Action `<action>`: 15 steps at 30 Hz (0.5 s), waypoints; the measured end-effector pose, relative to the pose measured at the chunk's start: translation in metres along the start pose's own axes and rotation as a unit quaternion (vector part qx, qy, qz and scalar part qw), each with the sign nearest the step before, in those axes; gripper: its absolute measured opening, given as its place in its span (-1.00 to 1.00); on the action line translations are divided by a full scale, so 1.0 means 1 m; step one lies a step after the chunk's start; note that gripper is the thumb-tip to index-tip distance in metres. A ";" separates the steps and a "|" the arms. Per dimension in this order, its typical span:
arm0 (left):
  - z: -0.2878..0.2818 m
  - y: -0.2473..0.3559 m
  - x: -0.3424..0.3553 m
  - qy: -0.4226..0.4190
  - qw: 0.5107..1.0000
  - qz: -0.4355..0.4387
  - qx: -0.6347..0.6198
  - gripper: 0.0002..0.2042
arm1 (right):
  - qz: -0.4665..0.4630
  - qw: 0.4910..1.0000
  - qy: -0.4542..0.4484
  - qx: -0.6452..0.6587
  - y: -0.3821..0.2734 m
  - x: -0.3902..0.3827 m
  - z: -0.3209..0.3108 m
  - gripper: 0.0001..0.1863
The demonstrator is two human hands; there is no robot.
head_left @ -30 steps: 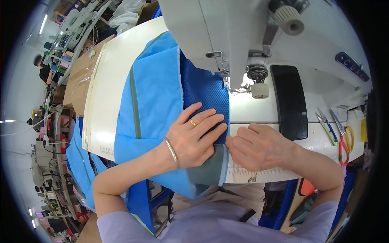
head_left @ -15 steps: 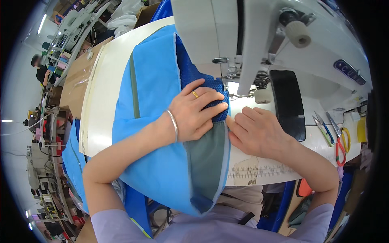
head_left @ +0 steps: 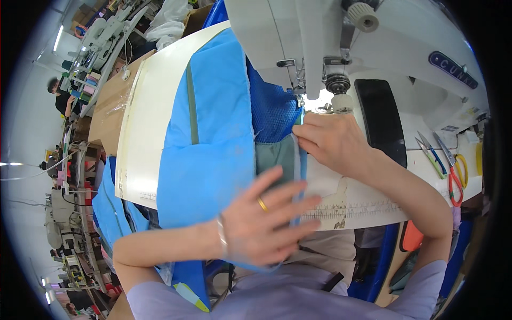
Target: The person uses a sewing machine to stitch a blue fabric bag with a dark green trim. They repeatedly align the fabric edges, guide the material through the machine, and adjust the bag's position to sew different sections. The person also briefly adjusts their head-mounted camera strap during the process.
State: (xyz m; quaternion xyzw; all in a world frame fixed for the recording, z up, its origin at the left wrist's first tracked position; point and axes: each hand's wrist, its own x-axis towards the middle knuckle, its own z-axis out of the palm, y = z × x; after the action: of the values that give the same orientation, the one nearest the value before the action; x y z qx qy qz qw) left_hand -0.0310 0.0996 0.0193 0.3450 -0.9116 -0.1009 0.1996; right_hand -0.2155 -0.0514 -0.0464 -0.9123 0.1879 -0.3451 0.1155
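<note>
A light blue fabric piece (head_left: pixel 202 170) with an olive strip lies under the white sewing machine (head_left: pixel 261 37), joined to dark blue mesh (head_left: pixel 269 109) and a grey-green panel (head_left: pixel 273 154). The mesh edge meets the presser foot (head_left: pixel 300 101). My right hand (head_left: pixel 333 141) pinches the fabric's right edge just below the foot. My left hand (head_left: pixel 266 224), motion-blurred, is spread open over the lower part of the fabric; whether it touches the cloth I cannot tell.
A black phone (head_left: pixel 380 122) lies right of the needle, with snips (head_left: pixel 431 154) and scissors (head_left: pixel 453 176) beyond it. More blue pieces (head_left: pixel 109 202) hang at left beside cardboard (head_left: pixel 109 106). A co-worker (head_left: pixel 61 98) is at the left by a rack of machines (head_left: pixel 101 42).
My left hand has swept down from the mesh near the needle to the lower fabric, fingers spreading. My right hand has moved up along the edge, closer to the presser foot.
</note>
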 end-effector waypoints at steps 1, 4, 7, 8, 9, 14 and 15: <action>0.012 0.013 -0.004 -0.020 1.000 -0.003 -0.001 -0.63 | 0.001 1.000 0.005 -0.004 0.001 0.001 -0.001 -0.90; 0.023 0.012 -0.012 -0.054 0.997 0.000 0.062 -0.60 | -0.018 1.000 0.010 -0.022 0.003 0.000 -0.009 -0.88; 0.016 0.001 -0.019 -0.063 0.994 -0.007 0.084 -0.58 | -0.066 0.996 -0.007 -0.064 0.009 -0.007 -0.015 -0.89; 0.013 -0.002 -0.021 -0.063 0.994 -0.003 0.086 -0.58 | -0.078 0.994 -0.012 -0.075 0.010 -0.011 -0.014 -0.89; 0.012 -0.003 -0.021 -0.064 0.994 0.002 0.089 -0.59 | -0.090 0.992 -0.017 -0.087 0.010 -0.014 -0.013 -0.89; -0.011 -0.012 -0.006 0.019 0.994 -0.055 -0.087 -0.67 | -0.084 0.989 -0.082 -0.084 0.003 -0.018 -0.025 -0.88; -0.012 -0.022 0.001 0.042 0.994 -0.073 -0.064 -0.68 | -0.087 0.989 -0.087 -0.084 0.003 -0.019 -0.024 -0.87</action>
State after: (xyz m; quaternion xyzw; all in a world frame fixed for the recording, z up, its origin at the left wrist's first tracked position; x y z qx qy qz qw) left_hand -0.0132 0.0820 0.0227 0.4011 -0.8664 -0.1586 0.2517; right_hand -0.2455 -0.0474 -0.0409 -0.9582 0.1249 -0.2563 0.0242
